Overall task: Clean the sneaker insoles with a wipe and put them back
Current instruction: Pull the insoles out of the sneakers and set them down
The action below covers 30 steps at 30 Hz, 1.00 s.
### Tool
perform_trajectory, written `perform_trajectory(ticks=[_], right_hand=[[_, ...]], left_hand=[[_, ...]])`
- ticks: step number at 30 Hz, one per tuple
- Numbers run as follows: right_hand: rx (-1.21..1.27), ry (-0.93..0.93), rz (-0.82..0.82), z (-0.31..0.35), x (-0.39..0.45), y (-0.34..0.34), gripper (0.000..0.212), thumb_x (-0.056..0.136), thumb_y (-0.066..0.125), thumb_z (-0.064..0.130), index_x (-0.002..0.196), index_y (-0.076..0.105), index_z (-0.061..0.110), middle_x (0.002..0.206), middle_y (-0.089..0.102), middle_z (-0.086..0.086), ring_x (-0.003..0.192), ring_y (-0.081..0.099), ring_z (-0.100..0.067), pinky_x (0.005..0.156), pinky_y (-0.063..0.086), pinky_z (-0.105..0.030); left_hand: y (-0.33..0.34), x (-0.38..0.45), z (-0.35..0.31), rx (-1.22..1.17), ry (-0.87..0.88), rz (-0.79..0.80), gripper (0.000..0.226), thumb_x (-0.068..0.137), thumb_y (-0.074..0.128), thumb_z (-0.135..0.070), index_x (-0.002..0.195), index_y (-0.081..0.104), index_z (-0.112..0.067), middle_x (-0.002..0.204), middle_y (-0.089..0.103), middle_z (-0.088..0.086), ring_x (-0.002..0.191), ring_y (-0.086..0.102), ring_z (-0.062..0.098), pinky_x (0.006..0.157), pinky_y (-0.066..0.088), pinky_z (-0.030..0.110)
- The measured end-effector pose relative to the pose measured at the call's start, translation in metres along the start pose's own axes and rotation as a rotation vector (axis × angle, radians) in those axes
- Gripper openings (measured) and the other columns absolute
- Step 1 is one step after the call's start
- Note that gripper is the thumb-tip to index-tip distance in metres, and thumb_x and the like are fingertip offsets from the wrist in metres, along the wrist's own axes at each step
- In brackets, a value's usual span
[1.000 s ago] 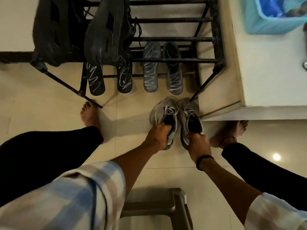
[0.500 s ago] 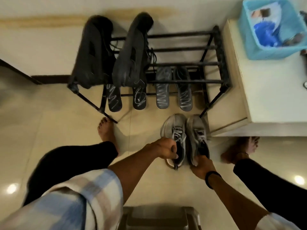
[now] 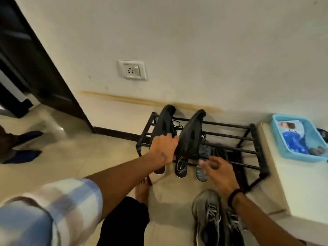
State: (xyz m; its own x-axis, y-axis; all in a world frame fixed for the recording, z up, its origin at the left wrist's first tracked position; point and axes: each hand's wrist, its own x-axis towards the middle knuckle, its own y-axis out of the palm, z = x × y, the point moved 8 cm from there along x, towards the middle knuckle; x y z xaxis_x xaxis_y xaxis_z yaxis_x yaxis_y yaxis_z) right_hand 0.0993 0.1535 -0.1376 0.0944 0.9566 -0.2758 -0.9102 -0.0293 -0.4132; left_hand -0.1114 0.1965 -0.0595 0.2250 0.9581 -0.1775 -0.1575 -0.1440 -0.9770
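Both hands have left the grey sneakers (image 3: 217, 222), which now stand side by side on the floor tiles at the bottom of the view, and have come up to the black shoe rack (image 3: 229, 139). Four insoles lean against the rack's front with their toes on the floor: two dark ones, of which the second (image 3: 181, 168) bears a white mark too blurred to read, then a grey insole (image 3: 202, 170) with pale wavy lines, and a fourth almost hidden behind the right hand. That right hand (image 3: 219, 170) hovers just in front of the grey insole, fingers spread and loosely bent, holding nothing. The left hand (image 3: 164, 150) is curled around the heel end of the left black sneaker (image 3: 164, 123), which stands tilted on the rack beside its mate (image 3: 192, 134). To the right, a white cabinet (image 3: 291, 183) carries a blue basket (image 3: 282, 153) holding a printed packet whose writing cannot be read. A wall socket (image 3: 132, 70) sits above.
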Motion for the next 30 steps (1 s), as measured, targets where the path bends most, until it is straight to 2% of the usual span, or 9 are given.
perform_trajectory(ticks=[4, 5, 8, 10, 13, 17, 19, 24, 30], right_hand=[[0.095, 0.007, -0.054, 0.027, 0.022, 0.029, 0.077, 0.069, 0.090, 0.043, 0.134, 0.057, 0.018, 0.121, 0.062, 0.005, 0.112, 0.062, -0.014, 0.094, 0.057, -0.042], [0.110, 0.006, -0.058, 0.027, 0.026, 0.034, 0.072, 0.070, 0.091, 0.035, 0.132, 0.059, 0.017, 0.118, 0.063, 0.006, 0.110, 0.062, -0.012, 0.091, 0.058, -0.037], [0.148, 0.050, -0.008, 0.018, 0.038, 0.053, 0.044, 0.076, 0.087, 0.014, 0.115, 0.067, 0.016, 0.103, 0.072, 0.004, 0.089, 0.069, -0.007, 0.064, 0.055, -0.018], [0.142, 0.085, 0.011, 0.011, 0.045, 0.061, 0.037, 0.078, 0.085, 0.009, 0.111, 0.069, 0.011, 0.094, 0.076, -0.003, 0.078, 0.071, -0.014, 0.059, 0.054, -0.023], [0.055, 0.038, -0.029, 0.018, 0.050, 0.064, 0.029, 0.080, 0.082, 0.006, 0.105, 0.069, 0.010, 0.090, 0.075, -0.005, 0.078, 0.071, -0.018, 0.067, 0.058, -0.031], [-0.076, -0.121, -0.015, 0.057, 0.038, 0.069, 0.024, 0.085, 0.077, 0.008, 0.105, 0.065, 0.015, 0.098, 0.072, 0.001, 0.089, 0.070, -0.012, 0.067, 0.055, -0.018], [-0.180, -0.191, -0.017, 0.077, 0.025, 0.073, 0.025, 0.085, 0.077, 0.011, 0.106, 0.064, 0.017, 0.100, 0.069, 0.004, 0.092, 0.067, -0.013, 0.075, 0.055, -0.023], [-0.405, -0.311, 0.062, 0.125, -0.028, 0.100, 0.035, 0.090, 0.072, 0.015, 0.121, 0.057, 0.020, 0.102, 0.061, 0.007, 0.093, 0.066, -0.018, 0.086, 0.057, -0.043], [-0.601, -0.436, 0.231, 0.164, -0.096, 0.167, 0.043, 0.091, 0.070, 0.016, 0.131, 0.054, 0.017, 0.117, 0.066, -0.002, 0.107, 0.064, -0.024, 0.087, 0.050, -0.035]], left_hand=[[0.013, 0.021, 0.007, -0.040, 0.147, 0.019, 0.075, 0.083, 0.078, -0.012, 0.145, 0.037, -0.017, 0.139, 0.041, 0.010, 0.109, 0.063, 0.033, 0.087, 0.057, 0.045], [0.017, 0.024, 0.007, -0.044, 0.170, 0.044, 0.074, 0.083, 0.078, -0.011, 0.145, 0.037, -0.016, 0.137, 0.044, 0.009, 0.110, 0.063, 0.032, 0.088, 0.057, 0.046], [0.023, 0.030, 0.012, -0.002, 0.223, 0.100, 0.071, 0.087, 0.074, -0.013, 0.148, 0.038, -0.015, 0.133, 0.052, 0.008, 0.112, 0.062, 0.029, 0.092, 0.056, 0.043], [0.022, 0.032, 0.012, 0.101, 0.277, 0.101, 0.064, 0.091, 0.070, -0.013, 0.149, 0.042, -0.014, 0.135, 0.053, 0.007, 0.114, 0.062, 0.029, 0.089, 0.052, 0.039], [0.022, 0.032, 0.011, 0.212, 0.332, 0.074, 0.051, 0.095, 0.065, -0.014, 0.144, 0.052, -0.014, 0.137, 0.052, 0.009, 0.111, 0.063, 0.028, 0.082, 0.050, 0.037], [0.014, 0.021, 0.041, 0.043, 0.214, 0.017, 0.061, 0.089, 0.073, -0.011, 0.144, 0.047, -0.012, 0.137, 0.049, 0.012, 0.104, 0.064, 0.030, 0.085, 0.055, 0.038], [0.007, 0.005, 0.064, -0.120, 0.137, -0.038, 0.063, 0.088, 0.074, -0.010, 0.142, 0.043, -0.013, 0.137, 0.047, 0.010, 0.100, 0.064, 0.029, 0.085, 0.057, 0.039], [-0.011, -0.068, 0.115, -0.431, 0.030, -0.169, 0.037, 0.098, 0.065, -0.017, 0.128, 0.045, -0.014, 0.127, 0.049, 0.006, 0.097, 0.063, 0.027, 0.083, 0.053, 0.038], [0.019, -0.178, 0.168, -0.598, -0.098, -0.248, 0.034, 0.097, 0.067, -0.021, 0.124, 0.049, -0.015, 0.122, 0.057, 0.005, 0.097, 0.061, 0.026, 0.085, 0.055, 0.043]])
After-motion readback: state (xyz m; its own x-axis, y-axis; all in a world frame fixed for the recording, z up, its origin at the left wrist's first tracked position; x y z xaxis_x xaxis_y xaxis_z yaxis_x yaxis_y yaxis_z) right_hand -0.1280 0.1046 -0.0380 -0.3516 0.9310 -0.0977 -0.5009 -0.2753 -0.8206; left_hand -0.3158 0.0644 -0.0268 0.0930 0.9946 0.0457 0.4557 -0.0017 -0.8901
